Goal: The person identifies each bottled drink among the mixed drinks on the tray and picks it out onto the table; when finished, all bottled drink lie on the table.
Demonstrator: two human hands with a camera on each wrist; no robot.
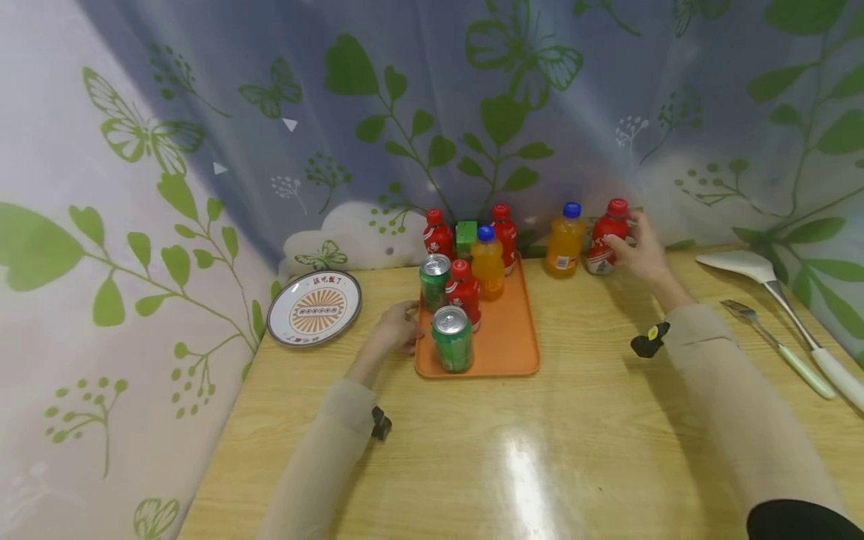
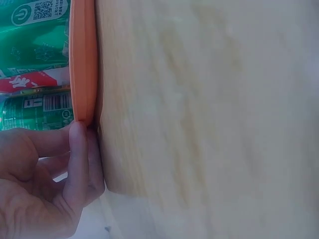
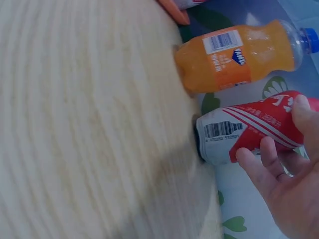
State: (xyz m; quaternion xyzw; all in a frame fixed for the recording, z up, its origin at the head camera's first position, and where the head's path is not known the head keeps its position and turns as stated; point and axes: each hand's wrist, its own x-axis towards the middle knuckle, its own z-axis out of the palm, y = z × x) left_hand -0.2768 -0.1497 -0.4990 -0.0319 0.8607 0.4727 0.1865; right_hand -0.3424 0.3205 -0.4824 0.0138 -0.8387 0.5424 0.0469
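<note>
At the orange tray (image 1: 509,349), my left hand (image 1: 397,328) pinches the left rim between thumb and fingers. Two green cans (image 1: 454,346), several red bottles (image 1: 463,291), an orange soda bottle (image 1: 487,271) and a small green box (image 1: 466,237) stand on or at the back of the tray. To its right, my right hand (image 1: 644,251) holds another red bottle (image 1: 603,234) around its side. That bottle's base is at the table's back edge in the right wrist view. Just left of it stands a second orange soda bottle (image 3: 222,59) with a blue cap.
A white patterned plate (image 1: 316,309) lies left of the tray. Toward the right edge lie a fork (image 1: 776,345) and a white-headed spatula (image 1: 793,304). A printed curtain (image 1: 418,90) hangs directly behind the wooden table (image 1: 459,457).
</note>
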